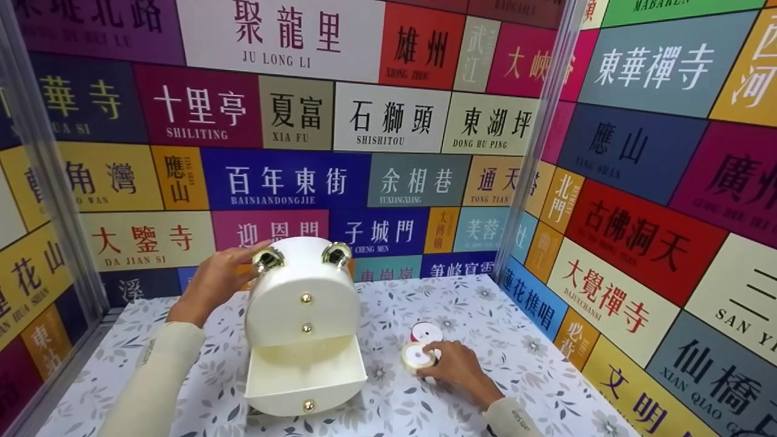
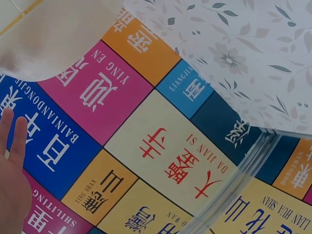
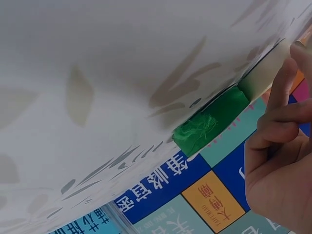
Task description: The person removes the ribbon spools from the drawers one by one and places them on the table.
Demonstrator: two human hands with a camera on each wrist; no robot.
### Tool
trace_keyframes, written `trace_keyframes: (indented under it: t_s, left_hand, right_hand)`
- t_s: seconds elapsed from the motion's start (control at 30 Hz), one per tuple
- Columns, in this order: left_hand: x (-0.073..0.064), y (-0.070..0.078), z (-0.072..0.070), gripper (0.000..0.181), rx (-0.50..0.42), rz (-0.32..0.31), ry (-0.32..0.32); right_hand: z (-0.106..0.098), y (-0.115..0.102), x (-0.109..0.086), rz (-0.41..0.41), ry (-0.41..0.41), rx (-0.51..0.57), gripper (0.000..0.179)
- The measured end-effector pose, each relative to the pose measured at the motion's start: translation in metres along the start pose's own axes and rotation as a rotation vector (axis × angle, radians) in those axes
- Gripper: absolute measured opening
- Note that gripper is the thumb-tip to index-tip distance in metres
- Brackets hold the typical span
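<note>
A white frog-shaped box (image 1: 279,315) with shiny gold eyes and gold knobs stands on the table, its lower drawer (image 1: 303,367) pulled out, with nothing visible inside. At the box's upper left, my left hand (image 1: 215,282) touches its side by the eye; the fingertips are hidden behind it. Two of the left hand's fingers (image 2: 18,141) look straight in the left wrist view. Right of the box, my right hand (image 1: 458,367) pinches a cream ribbon roll (image 1: 410,359) between thumb and fingers. Behind it lies another roll (image 1: 419,331), red-edged from above. A green ribbon roll (image 3: 219,119) shows in the right wrist view.
The table is covered with a white leaf-and-flower cloth (image 1: 485,340). Walls of coloured panels with lettering (image 1: 388,121) stand behind and at both sides. Metal corner posts (image 1: 540,139) rise at the wall joins.
</note>
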State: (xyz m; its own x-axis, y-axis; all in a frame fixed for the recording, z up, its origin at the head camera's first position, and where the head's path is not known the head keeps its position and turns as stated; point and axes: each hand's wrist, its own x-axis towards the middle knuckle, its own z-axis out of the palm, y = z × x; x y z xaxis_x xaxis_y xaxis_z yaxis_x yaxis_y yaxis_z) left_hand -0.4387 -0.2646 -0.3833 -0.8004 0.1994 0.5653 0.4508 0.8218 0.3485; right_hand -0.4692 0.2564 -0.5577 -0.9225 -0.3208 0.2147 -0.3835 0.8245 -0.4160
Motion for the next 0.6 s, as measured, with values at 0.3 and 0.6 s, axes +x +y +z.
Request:
trace_keyframes:
  t_s: [0.3,0.6]
  left_hand:
    - [0.0,-0.001,0.0,0.082,-0.008,-0.001,0.004]
    - [0.002,-0.001,-0.001,0.082,0.001,0.0,-0.008]
  right_hand:
    - [-0.006,-0.004,0.003,-0.036,-0.004,0.028,0.068]
    - [-0.011,-0.025,0.007,-0.173,0.062,0.015,0.063]
